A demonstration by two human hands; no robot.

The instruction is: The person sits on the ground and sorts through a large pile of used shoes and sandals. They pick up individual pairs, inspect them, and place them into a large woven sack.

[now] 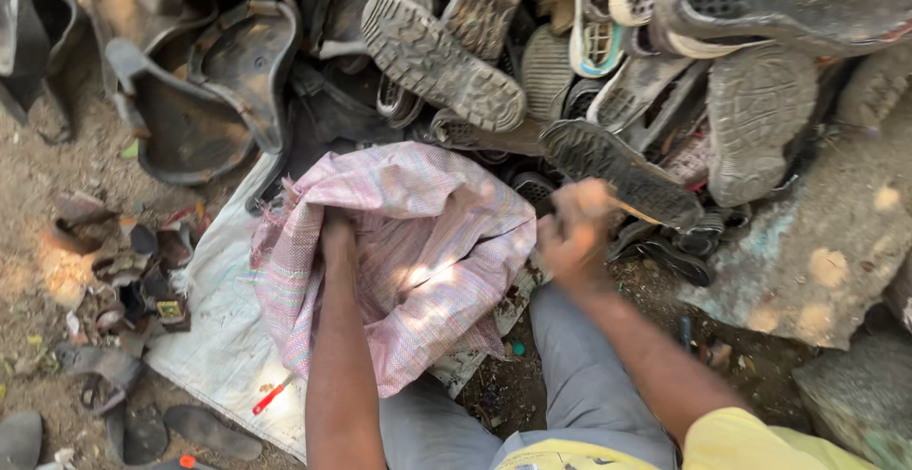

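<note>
A pink woven sack (418, 242) lies crumpled on a white sheet (214, 337) in front of me. My left hand (334, 228) is pushed into the sack's folds and grips the fabric at its mouth. My right hand (573, 233) is blurred and closed around the heel end of a dark worn shoe sole (617, 171), at the sack's right edge. The sole still touches the heap of soles behind it.
A large heap of worn shoe soles (456, 52) and black rubber pieces (209, 90) fills the far side. Scraps and small cut pieces (123, 271) lie on the dirt at left. A red-handled tool (271, 397) rests on the sheet. A grey stone block (826, 242) stands at right.
</note>
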